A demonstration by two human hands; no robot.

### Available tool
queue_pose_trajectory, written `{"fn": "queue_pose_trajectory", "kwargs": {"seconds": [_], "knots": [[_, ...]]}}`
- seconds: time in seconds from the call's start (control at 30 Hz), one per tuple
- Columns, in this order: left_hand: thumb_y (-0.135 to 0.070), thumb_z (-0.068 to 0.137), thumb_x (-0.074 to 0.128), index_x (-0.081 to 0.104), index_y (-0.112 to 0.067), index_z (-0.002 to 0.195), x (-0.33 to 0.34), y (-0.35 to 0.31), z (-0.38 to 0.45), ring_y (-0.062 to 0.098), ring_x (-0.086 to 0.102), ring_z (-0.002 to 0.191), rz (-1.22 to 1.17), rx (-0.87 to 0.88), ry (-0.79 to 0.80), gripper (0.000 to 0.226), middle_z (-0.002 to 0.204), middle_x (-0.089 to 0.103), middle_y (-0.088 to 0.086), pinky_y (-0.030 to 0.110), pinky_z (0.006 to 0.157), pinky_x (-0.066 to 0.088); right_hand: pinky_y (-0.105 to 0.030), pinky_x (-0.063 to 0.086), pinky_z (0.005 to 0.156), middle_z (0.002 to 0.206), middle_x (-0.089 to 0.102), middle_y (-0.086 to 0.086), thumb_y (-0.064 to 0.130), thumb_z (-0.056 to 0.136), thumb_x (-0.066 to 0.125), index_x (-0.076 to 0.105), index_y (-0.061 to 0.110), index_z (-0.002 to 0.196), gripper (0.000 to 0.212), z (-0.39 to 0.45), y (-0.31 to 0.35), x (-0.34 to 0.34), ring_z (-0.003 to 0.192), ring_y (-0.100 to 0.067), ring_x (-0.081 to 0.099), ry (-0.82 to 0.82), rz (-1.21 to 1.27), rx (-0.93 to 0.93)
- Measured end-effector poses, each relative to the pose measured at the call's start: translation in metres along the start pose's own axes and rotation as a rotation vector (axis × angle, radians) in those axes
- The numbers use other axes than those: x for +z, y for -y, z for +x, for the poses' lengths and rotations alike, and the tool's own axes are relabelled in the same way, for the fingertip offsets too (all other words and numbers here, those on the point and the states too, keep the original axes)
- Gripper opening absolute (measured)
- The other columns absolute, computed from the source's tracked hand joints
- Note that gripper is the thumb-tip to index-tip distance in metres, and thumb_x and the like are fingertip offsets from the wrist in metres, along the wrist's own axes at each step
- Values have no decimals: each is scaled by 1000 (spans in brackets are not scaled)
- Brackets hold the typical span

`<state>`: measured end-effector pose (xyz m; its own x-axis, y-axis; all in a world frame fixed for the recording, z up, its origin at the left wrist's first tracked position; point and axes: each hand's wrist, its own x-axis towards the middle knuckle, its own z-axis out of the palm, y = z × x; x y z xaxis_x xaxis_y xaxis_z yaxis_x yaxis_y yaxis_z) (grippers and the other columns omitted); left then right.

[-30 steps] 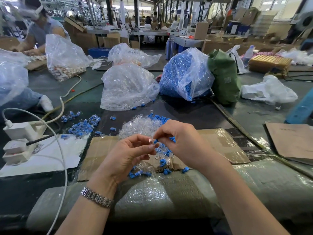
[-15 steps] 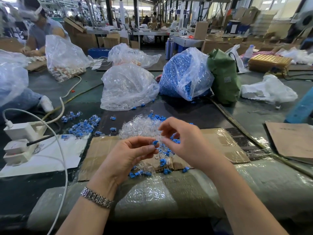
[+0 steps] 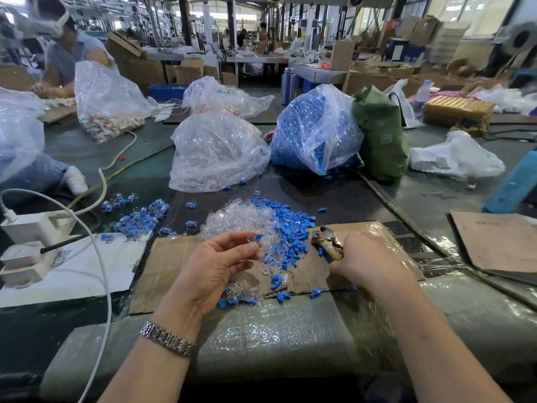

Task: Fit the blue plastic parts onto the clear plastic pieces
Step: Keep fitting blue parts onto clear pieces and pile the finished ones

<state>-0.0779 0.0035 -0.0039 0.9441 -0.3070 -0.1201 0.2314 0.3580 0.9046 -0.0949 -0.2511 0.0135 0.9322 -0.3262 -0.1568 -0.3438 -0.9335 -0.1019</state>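
Note:
My left hand [image 3: 216, 263] pinches a clear plastic piece with a blue part in it [image 3: 255, 239] between thumb and fingertips, above the cardboard sheet [image 3: 165, 266]. My right hand [image 3: 366, 260] lies to the right on the cardboard and grips a small metal plier-like tool [image 3: 327, 242] wrapped in tape. Between the hands lies a heap of clear pieces [image 3: 238, 221] mixed with loose blue parts [image 3: 290, 228]. A group of fitted blue-and-clear pieces [image 3: 136, 218] sits to the left.
A bag of clear pieces [image 3: 218, 152] and a bag of blue parts [image 3: 313, 129] stand behind the heap, with a green bag [image 3: 380, 135] beside them. A white power strip [image 3: 32, 242] and cable [image 3: 98, 257] lie at left. Another person [image 3: 66, 53] works far left.
My right hand left the piece in my left hand, moved right and now grips the metal tool. My left hand keeps holding the clear piece with the blue part.

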Motion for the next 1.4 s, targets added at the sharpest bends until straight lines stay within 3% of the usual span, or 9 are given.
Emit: {"fn": "queue_pose_trajectory", "kwargs": {"seconds": [0.2,0.27,0.33,0.43,0.6,0.8,1.07,1.3,1.4], "knots": [[-3,73,77,82,-10,91,-6,-1,1,24,74,84,-17,12,-24,20,107,75,21,25,69,60,-27,31,47,73,55,-2,29,101,53,50,16,73,31,-2,7,-5,61,-14,50,-76,186,26],[-4,71,79,82,-11,90,-7,-2,3,24,74,86,-22,26,-29,21,106,75,20,27,73,61,-23,42,51,72,58,-1,29,103,51,55,15,79,29,-12,14,-16,59,-15,54,65,429,-76],[-8,64,83,82,-12,90,-7,-2,5,24,74,88,-36,49,-30,25,103,76,18,30,79,62,-29,57,68,81,65,-10,28,103,53,63,7,93,25,-26,25,-27,69,-21,63,340,694,-199],[-8,61,84,82,-12,87,-6,-3,6,21,74,88,-56,79,-28,27,95,77,12,28,78,62,-43,59,92,103,74,-16,29,104,54,64,4,101,28,-41,43,-32,98,-29,73,522,633,-339],[-14,53,87,83,-17,81,-7,-4,6,13,72,77,-5,147,-57,28,85,77,6,21,70,58,-40,56,88,98,78,-8,28,104,53,61,11,98,20,-51,60,-28,97,-24,74,528,643,-385],[-26,57,88,82,-21,92,-13,-6,6,22,74,98,168,197,-22,35,101,78,12,27,85,57,-40,57,86,93,77,-7,34,105,51,59,14,96,23,-50,61,-29,84,-18,74,543,654,-410],[-15,72,79,80,-14,95,-13,-4,2,21,75,100,306,218,-61,22,100,79,9,26,85,59,-26,53,54,57,63,0,49,104,48,57,9,82,46,-49,62,-16,49,-15,63,473,644,-428],[-15,76,79,77,-12,99,-13,1,3,14,75,92,400,221,-159,24,95,79,3,24,79,59,-32,54,69,73,68,-4,50,102,50,58,14,86,40,-44,60,-9,62,-16,65,475,593,-392],[-13,84,80,75,-21,93,-29,1,5,2,71,80,608,295,-363,13,86,77,-7,17,68,56,-30,47,65,76,59,-2,48,98,57,56,16,85,34,-34,46,-13,64,-17,53,350,561,-314]]}}
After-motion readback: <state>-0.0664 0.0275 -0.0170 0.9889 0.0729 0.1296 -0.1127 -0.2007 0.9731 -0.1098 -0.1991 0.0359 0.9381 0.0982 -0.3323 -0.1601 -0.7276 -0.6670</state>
